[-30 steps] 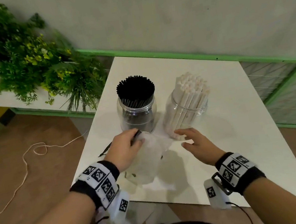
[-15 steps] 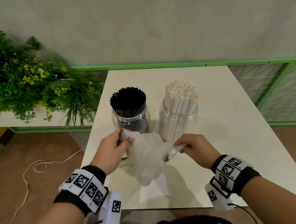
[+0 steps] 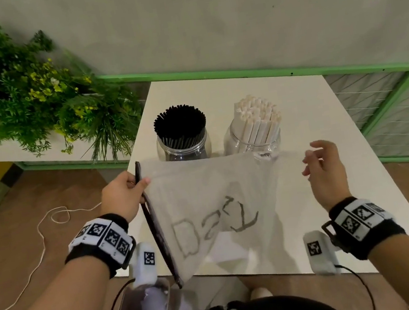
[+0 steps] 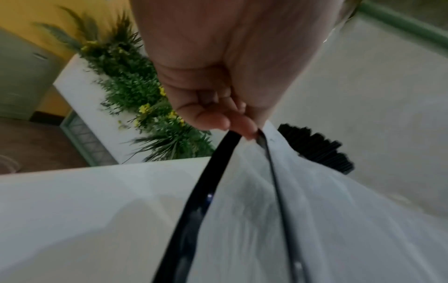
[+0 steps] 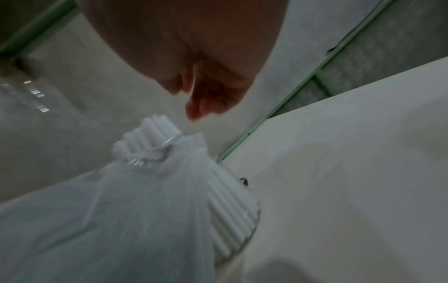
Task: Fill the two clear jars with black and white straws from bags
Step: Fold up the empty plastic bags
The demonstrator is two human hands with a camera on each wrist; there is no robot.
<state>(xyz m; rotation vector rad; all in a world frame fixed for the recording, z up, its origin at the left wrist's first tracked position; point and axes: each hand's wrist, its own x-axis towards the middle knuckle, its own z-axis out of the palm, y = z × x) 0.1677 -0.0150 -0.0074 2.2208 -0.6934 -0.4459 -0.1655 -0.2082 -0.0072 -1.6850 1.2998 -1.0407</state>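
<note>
Two clear jars stand side by side on the white table (image 3: 337, 187): the left jar (image 3: 183, 147) is packed with black straws (image 4: 315, 149), the right jar (image 3: 254, 136) with white straws (image 5: 155, 130). In front of them a limp translucent bag (image 3: 205, 203) with a black zip strip (image 4: 206, 191) and dark lettering is held up, spread wide. My left hand (image 3: 138, 184) pinches the strip's top end (image 4: 244, 132). Off to the right, my right hand (image 3: 309, 162) hovers at the bag's far corner with curled fingers (image 5: 194, 111). Blur hides whether they grip the corner.
A white planter with green plants (image 3: 29, 102) stands left of the table. A pale cord (image 3: 38, 248) trails on the brown floor. A green-framed mesh rail (image 3: 392, 111) runs along the right. Another crumpled plastic bag (image 3: 144, 309) lies below the table's near edge.
The bag was crumpled on the table under my left hand. Both hands took it, lifted it and moved apart, so it is now spread out in front of the jars.
</note>
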